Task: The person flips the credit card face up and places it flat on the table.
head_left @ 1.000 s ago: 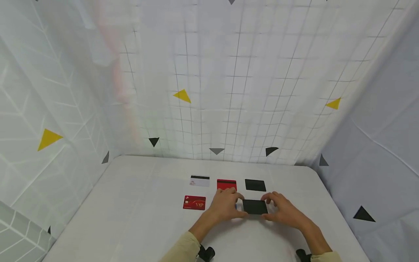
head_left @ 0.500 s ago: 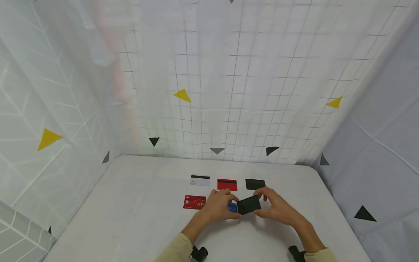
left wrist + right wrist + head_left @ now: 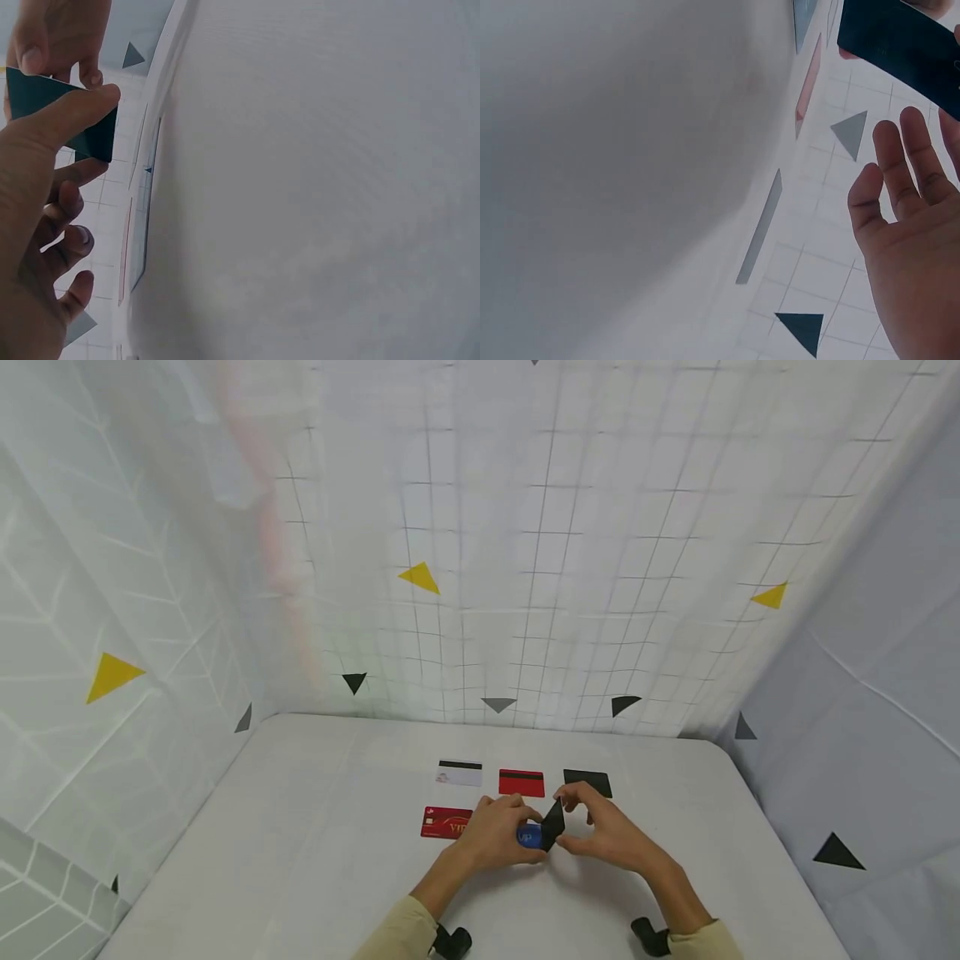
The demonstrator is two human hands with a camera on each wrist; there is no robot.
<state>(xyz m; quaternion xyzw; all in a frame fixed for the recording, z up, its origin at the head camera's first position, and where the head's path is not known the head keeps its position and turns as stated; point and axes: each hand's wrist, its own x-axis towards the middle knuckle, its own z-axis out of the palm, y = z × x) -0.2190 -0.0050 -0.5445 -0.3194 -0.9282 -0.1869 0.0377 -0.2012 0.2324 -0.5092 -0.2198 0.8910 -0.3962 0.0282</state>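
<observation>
Held dark card (image 3: 553,825): one, plain-faced, raised between the two hands above the worktop (image 3: 300,827) and tilted, one corner uppermost; its lower edge shows a slight curve in the right wrist view.

Left grip (image 3: 491,833): a bare hand, grasping the held dark card between thumb and index finger — the thumb lies across a corner of the face, the other fingers bend clear of the card.

Right grip (image 3: 607,831): a bare hand, grasping the same card by its opposite end with thumb and fingertip; three further fingers stand apart from it.

Blue card (image 3: 529,836): one, with white lettering, beside the left grip, partly covered by that hand and the held dark card.

Red VIP card (image 3: 446,822): one, flat on the worktop, left of the left hand, which hides its right end; gold-toned chip mark and lettering.

Rear row, left to right, each flat and apart from the next: white card (image 3: 459,773) with black stripe; red striped card (image 3: 522,782), dark stripe along its far edge; second dark card (image 3: 587,782), its near edge partly behind the right hand.

Also: pale sleeves (image 3: 397,931) on both arms; black wrist devices (image 3: 452,942), one per wrist — and a white backdrop (image 3: 480,643) with grid lines and yellow, grey and black triangles.
</observation>
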